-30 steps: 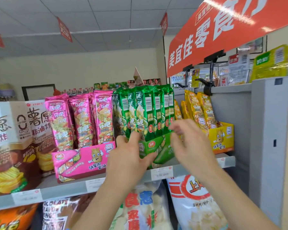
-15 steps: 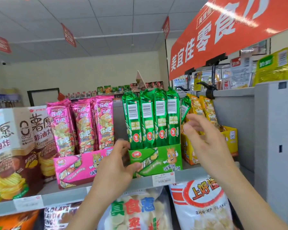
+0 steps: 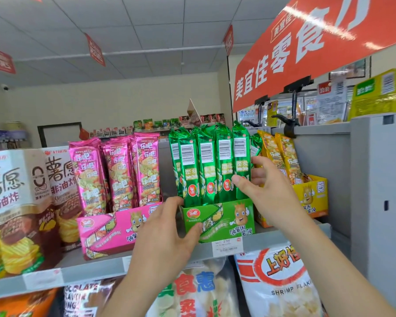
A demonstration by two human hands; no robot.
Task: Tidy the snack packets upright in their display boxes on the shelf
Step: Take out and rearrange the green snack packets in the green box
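- The green packets (image 3: 206, 165) stand in a tight row inside the green display box (image 3: 224, 217), barcodes facing out and close to upright; one more green packet (image 3: 255, 145) leans just beyond the box's right end, behind the fingers
- The right hand (image 3: 268, 191) is at the right end of the box, thumb laid on the face of the last packet in the row and the fingers half curled round its far side, so the row is loosely pinched there
- The left hand (image 3: 167, 234) grips the box's left front corner, thumb on the printed front and fingers hooked over the top edge
- To do this step well, I judge the left hand should brace the box while the right squeezes the row leftward, gently, since foil packets look likely to slip and buckle; the leaning one wants tucking in afterwards
- Left of the green box sits a pink display box (image 3: 110, 229) with pink packets (image 3: 119, 172) tilting a little
- Right of it, partly behind the right hand, is a yellow display box (image 3: 311, 195) whose yellow packets (image 3: 274, 152) slant back
- Below the green box runs the shelf (image 3: 89, 268) edge with a price tag (image 3: 226, 244)
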